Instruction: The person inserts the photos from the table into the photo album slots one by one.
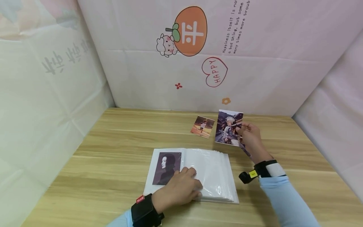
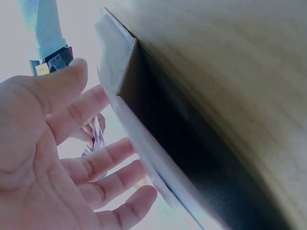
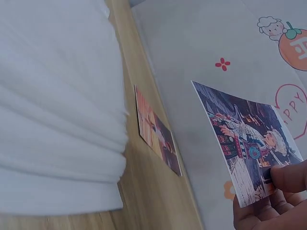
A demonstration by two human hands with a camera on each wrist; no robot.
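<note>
An open white photo album (image 1: 211, 170) lies on the wooden table (image 1: 107, 151); its left page holds a dark portrait photo (image 1: 166, 168). My left hand (image 1: 181, 187) rests flat on the album's lower middle, fingers straight (image 2: 103, 160). My right hand (image 1: 250, 138) pinches a colourful photo of a costumed figure (image 1: 229, 127) by its right edge, held upright above the table behind the album. The right wrist view shows that held photo (image 3: 244, 143) with my thumb on its lower corner. Another small photo (image 1: 202, 126) lies flat on the table left of it.
Pale printed backdrop panels (image 1: 198, 53) wall in the table at the back and both sides. The album's stack of clear sleeves (image 3: 57, 110) fills the left of the right wrist view, with the loose photo (image 3: 156, 132) beyond it.
</note>
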